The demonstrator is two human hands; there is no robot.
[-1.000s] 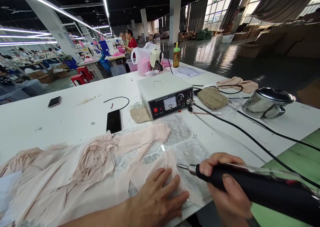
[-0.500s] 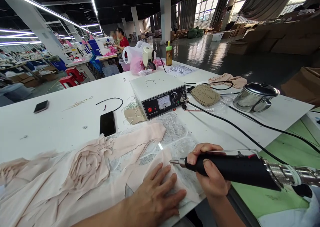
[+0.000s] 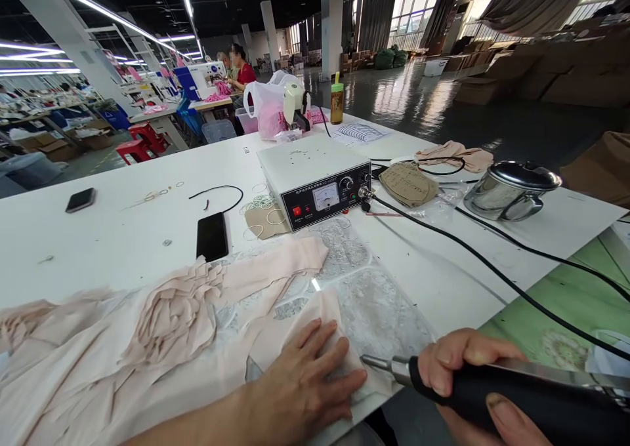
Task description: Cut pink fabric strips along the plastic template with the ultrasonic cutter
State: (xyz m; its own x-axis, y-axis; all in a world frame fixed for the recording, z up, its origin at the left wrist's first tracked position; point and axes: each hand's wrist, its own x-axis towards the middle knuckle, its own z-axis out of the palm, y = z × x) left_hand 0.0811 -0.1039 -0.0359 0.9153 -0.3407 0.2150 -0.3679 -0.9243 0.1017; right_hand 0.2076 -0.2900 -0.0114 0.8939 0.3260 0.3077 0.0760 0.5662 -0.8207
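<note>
My left hand (image 3: 308, 374) lies flat with fingers spread, pressing a pale pink fabric piece (image 3: 327, 304) onto a clear sheet (image 3: 394, 305) over the white table. My right hand (image 3: 472, 357) is wrapped round the black handle of an ultrasonic handheld cutter (image 3: 561, 397). Its metal tip points left and sits at the right edge of the fabric, near my left little finger; whether it touches the cloth I cannot tell. Left of my hands lie a crumpled heap of pink fabric (image 3: 170, 328) and a fabric strip (image 3: 275, 262).
Behind the sheet stands a control box (image 3: 319, 203), its black cable (image 3: 453, 236) running right. A phone (image 3: 212, 236), scissors (image 3: 152, 197), brown pattern pieces (image 3: 408, 183), a steel mug (image 3: 509, 193) and a bottle (image 3: 336, 101) are on the table. People (image 3: 243, 69) sit at sewing machines beyond.
My right hand has drawn the cutter toward me and to the right, its tip moving down along the fabric's right edge. My left hand stays in place on the cloth.
</note>
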